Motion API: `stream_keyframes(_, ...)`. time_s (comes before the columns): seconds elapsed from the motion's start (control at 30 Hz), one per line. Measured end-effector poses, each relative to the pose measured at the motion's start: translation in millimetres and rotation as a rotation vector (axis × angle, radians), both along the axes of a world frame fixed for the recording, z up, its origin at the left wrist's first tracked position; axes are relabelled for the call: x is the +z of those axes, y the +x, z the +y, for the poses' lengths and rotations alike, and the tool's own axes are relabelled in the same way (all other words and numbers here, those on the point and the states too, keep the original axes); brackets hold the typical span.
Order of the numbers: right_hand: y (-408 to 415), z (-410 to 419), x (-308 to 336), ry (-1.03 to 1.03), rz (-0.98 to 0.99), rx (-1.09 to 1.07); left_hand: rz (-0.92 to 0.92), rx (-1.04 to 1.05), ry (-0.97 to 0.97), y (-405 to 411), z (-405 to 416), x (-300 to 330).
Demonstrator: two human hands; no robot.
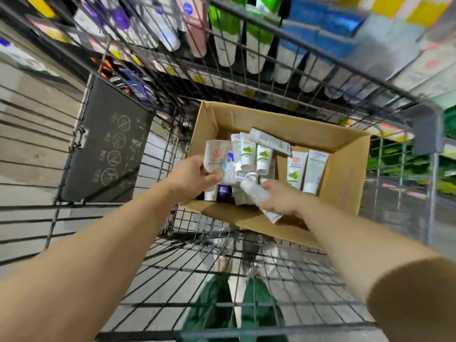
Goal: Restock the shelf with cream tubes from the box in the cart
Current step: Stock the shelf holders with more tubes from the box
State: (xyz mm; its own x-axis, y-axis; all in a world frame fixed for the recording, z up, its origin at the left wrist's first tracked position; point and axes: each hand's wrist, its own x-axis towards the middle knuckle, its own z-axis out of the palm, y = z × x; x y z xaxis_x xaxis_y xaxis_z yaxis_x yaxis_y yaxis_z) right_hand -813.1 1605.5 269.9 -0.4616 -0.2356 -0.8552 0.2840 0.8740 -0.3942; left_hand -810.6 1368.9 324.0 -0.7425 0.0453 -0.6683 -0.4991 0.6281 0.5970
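An open cardboard box (328,139) sits in the wire cart (246,275) and holds several white cream tubes with green labels (264,156). My left hand (191,176) is inside the box's left side, gripping a bundle of white tubes, one with a red round mark (217,154). My right hand (281,196) is at the box's near edge, closed around a white tube (254,191) that points toward my left hand. Two more tubes (307,171) stand upright at the box's right side.
Beyond the cart's far wall stands the shelf (246,45) with rows of bottles and tubes in white, green, pink and blue. A dark folded child-seat flap (106,141) with printed symbols hangs on the cart's left. Floor shows through the cart's wire bottom.
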Motion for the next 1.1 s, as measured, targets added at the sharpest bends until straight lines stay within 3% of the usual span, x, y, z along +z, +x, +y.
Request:
stream_keyframes(0.07, -12.3, 9.5, 35.5, -0.081, -0.043, -0.161, 0.014, -0.017, 0.021, -5.6, 12.1, 21.1)
stream_keyframes(0.27, -37.5, 34.9, 162.2, -0.274, 0.051, -0.352, 0.089, -0.179, 0.173, -42.9, 51.7, 124.2)
stream_keyframes(0.37, -42.5, 52.8, 230.3, -0.568, -0.216, -0.828, 0.115, -0.243, 0.32, -59.0, 75.3, 183.4)
stream_keyframes(0.43, -40.3, 71.9, 274.5, -0.734, -0.267, -0.996, 0.122, -0.237, 0.453, -68.0, 95.6, 220.7)
stream_keyframes(0.53, -32.5, 107.4, 327.2, -0.873, -0.104, -1.028, 0.058, -0.113, 0.66, -73.3, 133.4, 268.5)
stream_keyframes(0.7, -9.0, 179.0, 383.9, -0.682, 0.39, -1.094, 0.095, -0.259, 0.694, -71.0, 223.9, 329.3)
stream_keyframes(0.9, 59.9, 332.8, 435.9, -0.797, 0.529, -1.168, 0.26, -0.474, 0.659, -39.5, 390.5, 383.6)
stream_keyframes(1.1, 147.4, 515.9, 481.4, -0.586, 0.786, -1.079, 0.369, -0.651, 0.758, 29.5, 584.8, 428.1)
